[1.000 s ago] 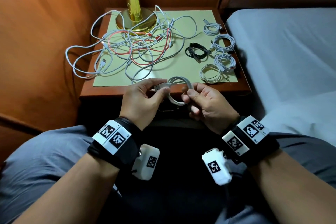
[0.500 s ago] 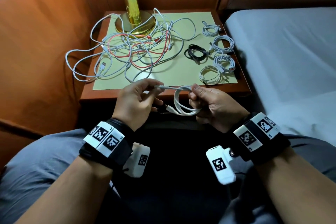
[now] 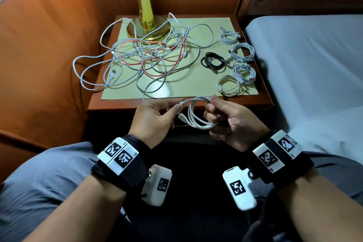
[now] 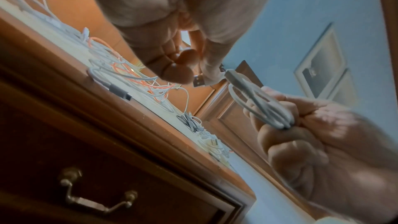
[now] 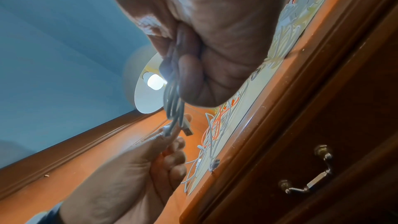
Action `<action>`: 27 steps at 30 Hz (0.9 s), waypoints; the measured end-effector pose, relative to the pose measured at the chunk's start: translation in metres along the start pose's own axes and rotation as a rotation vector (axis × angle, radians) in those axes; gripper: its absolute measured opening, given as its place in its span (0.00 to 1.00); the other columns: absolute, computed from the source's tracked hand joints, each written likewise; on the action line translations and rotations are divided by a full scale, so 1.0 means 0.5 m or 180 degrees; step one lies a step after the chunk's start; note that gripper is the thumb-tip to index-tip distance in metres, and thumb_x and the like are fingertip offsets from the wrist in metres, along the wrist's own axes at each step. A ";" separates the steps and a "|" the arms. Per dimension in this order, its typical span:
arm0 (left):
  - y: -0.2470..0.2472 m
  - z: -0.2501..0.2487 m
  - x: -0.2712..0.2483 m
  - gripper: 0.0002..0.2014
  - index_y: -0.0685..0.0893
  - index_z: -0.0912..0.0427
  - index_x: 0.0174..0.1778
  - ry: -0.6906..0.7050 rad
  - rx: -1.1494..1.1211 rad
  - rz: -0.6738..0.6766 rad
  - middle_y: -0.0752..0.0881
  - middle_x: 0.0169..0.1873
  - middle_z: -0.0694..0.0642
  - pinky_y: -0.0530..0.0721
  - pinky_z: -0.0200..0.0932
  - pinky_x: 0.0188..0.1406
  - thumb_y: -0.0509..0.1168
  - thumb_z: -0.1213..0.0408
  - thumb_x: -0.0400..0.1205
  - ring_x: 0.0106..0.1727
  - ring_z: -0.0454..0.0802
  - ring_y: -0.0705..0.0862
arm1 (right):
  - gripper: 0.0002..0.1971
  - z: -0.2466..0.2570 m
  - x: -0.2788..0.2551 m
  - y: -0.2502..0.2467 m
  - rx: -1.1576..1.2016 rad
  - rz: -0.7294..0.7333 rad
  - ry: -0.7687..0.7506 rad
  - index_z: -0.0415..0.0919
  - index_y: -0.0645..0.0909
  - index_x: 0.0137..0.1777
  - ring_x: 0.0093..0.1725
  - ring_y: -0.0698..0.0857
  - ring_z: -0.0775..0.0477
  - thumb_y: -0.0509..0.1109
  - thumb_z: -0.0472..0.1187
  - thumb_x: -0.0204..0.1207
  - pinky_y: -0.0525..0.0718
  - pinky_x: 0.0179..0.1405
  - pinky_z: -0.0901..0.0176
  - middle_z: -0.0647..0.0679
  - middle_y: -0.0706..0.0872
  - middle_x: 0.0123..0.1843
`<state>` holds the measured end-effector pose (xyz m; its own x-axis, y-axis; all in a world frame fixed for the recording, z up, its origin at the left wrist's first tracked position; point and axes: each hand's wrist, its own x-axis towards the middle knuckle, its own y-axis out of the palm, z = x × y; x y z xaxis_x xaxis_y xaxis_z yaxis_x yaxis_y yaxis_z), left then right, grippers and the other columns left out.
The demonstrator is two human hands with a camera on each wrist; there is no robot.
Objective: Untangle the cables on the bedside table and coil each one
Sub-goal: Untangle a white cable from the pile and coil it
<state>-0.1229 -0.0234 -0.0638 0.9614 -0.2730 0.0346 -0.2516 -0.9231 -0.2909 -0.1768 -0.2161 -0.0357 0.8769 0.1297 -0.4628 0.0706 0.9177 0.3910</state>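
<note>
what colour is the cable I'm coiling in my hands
White cable, gripped by both hands; the head view shows it best.

Dim warm room; lit lamp bulb (image 5: 155, 81) glares, wrist views blurred and edge-warped.

A wooden bedside table (image 3: 121, 105) carries a pale mat (image 3: 196, 82); on it, a brass lamp (image 3: 146, 29) far left, tangled cables (image 3: 149, 61) left, coiled cables (image 3: 240, 65) right.
</note>
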 end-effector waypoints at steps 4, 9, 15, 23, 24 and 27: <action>0.011 0.000 -0.002 0.23 0.92 0.62 0.53 -0.0150 -0.0441 0.0306 0.93 0.46 0.55 0.87 0.59 0.58 0.59 0.47 0.88 0.49 0.55 0.91 | 0.18 -0.010 -0.001 0.007 0.0098 0.0076 -0.0097 0.46 0.71 0.38 0.18 0.59 0.58 0.55 0.54 0.87 0.55 0.21 0.64 0.52 0.64 0.28; 0.027 0.008 -0.004 0.20 0.92 0.49 0.55 0.0173 -0.0160 0.0599 0.92 0.40 0.56 0.90 0.62 0.45 0.69 0.40 0.77 0.36 0.50 0.87 | 0.17 -0.025 0.009 0.014 0.0000 -0.0196 -0.0547 0.43 0.71 0.39 0.24 0.57 0.52 0.58 0.53 0.85 0.52 0.26 0.56 0.51 0.65 0.27; 0.034 0.025 0.003 0.16 0.90 0.54 0.50 0.0102 -0.0328 0.0376 0.92 0.42 0.59 0.90 0.54 0.40 0.66 0.47 0.80 0.40 0.59 0.88 | 0.15 -0.046 0.019 0.024 -0.0524 -0.0427 -0.0940 0.41 0.75 0.42 0.24 0.68 0.56 0.59 0.51 0.85 0.66 0.22 0.66 0.51 0.71 0.28; 0.053 0.018 0.000 0.11 0.86 0.62 0.47 -0.0480 -0.1731 0.0602 0.83 0.41 0.63 0.80 0.42 0.37 0.63 0.58 0.81 0.41 0.52 0.80 | 0.16 -0.040 0.011 0.033 -0.0374 -0.0285 -0.1185 0.38 0.76 0.42 0.19 0.73 0.63 0.54 0.41 0.90 0.72 0.20 0.73 0.47 0.73 0.31; 0.052 0.017 0.000 0.12 0.85 0.63 0.49 -0.0493 -0.1768 0.0643 0.83 0.42 0.64 0.79 0.43 0.38 0.63 0.58 0.81 0.42 0.53 0.80 | 0.16 -0.041 0.013 0.031 -0.0344 -0.0292 -0.1181 0.38 0.77 0.42 0.20 0.73 0.63 0.55 0.41 0.90 0.72 0.20 0.73 0.48 0.74 0.30; 0.048 0.022 0.002 0.13 0.85 0.66 0.53 -0.0464 -0.1624 0.0669 0.86 0.45 0.63 0.81 0.45 0.43 0.64 0.60 0.81 0.47 0.56 0.82 | 0.15 -0.045 0.021 0.024 -0.0438 -0.0350 -0.1181 0.40 0.78 0.41 0.25 0.74 0.60 0.59 0.47 0.86 0.73 0.23 0.71 0.52 0.75 0.29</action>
<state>-0.1266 -0.0425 -0.0814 0.8811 -0.4581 -0.1171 -0.4263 -0.8768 0.2225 -0.1776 -0.1954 -0.0541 0.9814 -0.0930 -0.1677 0.1312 0.9634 0.2336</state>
